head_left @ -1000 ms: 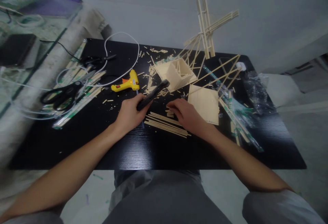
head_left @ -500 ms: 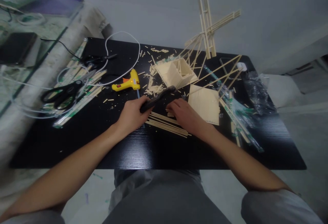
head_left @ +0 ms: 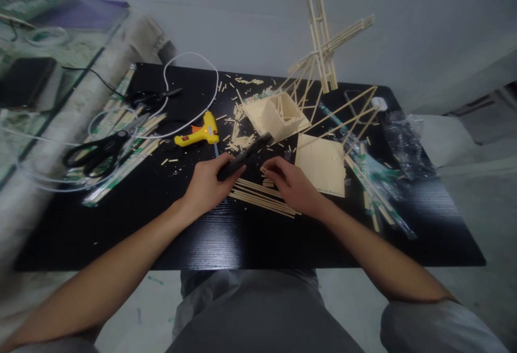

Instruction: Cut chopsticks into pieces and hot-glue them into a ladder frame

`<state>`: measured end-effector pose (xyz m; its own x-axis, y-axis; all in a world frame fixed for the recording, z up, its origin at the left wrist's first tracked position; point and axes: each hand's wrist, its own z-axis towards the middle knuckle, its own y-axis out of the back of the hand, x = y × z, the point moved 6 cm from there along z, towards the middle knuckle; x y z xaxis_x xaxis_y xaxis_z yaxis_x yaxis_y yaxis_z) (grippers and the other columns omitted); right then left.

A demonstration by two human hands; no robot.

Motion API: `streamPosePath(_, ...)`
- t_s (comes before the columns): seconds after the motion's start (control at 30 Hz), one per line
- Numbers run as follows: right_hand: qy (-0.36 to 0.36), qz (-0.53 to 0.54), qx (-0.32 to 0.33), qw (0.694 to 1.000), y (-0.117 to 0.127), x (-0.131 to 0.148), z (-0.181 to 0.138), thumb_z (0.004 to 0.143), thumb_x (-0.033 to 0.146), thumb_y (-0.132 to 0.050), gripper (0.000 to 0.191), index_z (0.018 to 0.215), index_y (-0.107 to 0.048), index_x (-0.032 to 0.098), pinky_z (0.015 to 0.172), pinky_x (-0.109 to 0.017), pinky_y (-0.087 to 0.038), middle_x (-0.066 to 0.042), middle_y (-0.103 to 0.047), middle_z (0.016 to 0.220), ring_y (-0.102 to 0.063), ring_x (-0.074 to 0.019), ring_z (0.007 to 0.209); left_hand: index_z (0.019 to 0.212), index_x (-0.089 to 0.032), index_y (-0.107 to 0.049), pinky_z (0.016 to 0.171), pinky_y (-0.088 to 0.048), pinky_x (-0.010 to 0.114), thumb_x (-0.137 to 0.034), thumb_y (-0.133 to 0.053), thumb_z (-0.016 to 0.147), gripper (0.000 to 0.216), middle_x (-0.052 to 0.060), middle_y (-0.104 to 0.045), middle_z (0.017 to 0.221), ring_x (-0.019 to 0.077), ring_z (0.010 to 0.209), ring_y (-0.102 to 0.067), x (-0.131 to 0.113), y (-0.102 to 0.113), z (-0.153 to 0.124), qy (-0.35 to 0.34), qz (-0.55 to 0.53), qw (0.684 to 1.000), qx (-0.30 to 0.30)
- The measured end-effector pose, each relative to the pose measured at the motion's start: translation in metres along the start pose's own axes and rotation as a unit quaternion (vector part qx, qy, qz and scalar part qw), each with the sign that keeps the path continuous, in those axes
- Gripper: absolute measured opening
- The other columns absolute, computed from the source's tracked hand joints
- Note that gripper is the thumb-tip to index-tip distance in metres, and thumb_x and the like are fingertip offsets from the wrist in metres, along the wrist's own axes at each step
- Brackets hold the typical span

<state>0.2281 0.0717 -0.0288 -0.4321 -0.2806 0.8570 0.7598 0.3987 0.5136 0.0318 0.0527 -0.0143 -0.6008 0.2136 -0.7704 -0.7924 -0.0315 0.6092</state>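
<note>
My left hand (head_left: 205, 183) is closed round the handle of a black cutting tool (head_left: 245, 154), whose tip points up and right towards a small wooden box model (head_left: 277, 116). My right hand (head_left: 291, 185) rests with curled fingers on a bundle of long thin wooden sticks (head_left: 262, 198) lying on the black table (head_left: 121, 223). Its fingertips press short stick pieces near the tool's tip. A flat square wooden panel (head_left: 322, 163) lies just right of that hand.
A yellow glue gun (head_left: 197, 133) with a white cable lies left of the box. Black scissors (head_left: 97, 151) and stick packets sit at far left. A tall stick frame (head_left: 323, 46) stands behind; plastic wrappers (head_left: 404, 148) lie at right. Stick offcuts litter the middle.
The black tool's tip dipped toward the table, then rose slightly. My right hand's fingers curled in closer over the short pieces. The view shifted a little.
</note>
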Motion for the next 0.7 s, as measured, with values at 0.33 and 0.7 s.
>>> streamPosePath(0.33, -0.165, 0.419, 0.07, 0.89, -0.042, -0.012, -0.011, 0.087, 0.051, -0.08, 0.034, 0.096, -0.07, 0.021, 0.082, -0.036, -0.059, -0.005, -0.073, 0.095, -0.07, -0.0189, 0.085, 0.107, -0.021, -0.075, 0.075, -0.054, 0.025, -0.034, -0.084, 0.083, 0.029, 0.0, -0.079, 0.09, 0.015, 0.077, -0.071, -0.015, -0.01, -0.015, -0.065, -0.067, 0.995, 0.028)
streamPosePath(0.7, -0.206, 0.49, 0.049, 0.846, -0.035, -0.01, -0.008, 0.069, 0.04, -0.097, 0.036, 0.092, -0.079, 0.018, 0.078, -0.027, -0.054, -0.002, -0.078, 0.093, -0.068, -0.0131, 0.082, 0.102, -0.017, -0.077, 0.065, -0.051, 0.02, -0.029, -0.086, 0.082, 0.026, -0.001, -0.077, 0.081, 0.0106, 0.068, -0.068, -0.022, -0.003, -0.012, -0.101, -0.087, 0.991, 0.002)
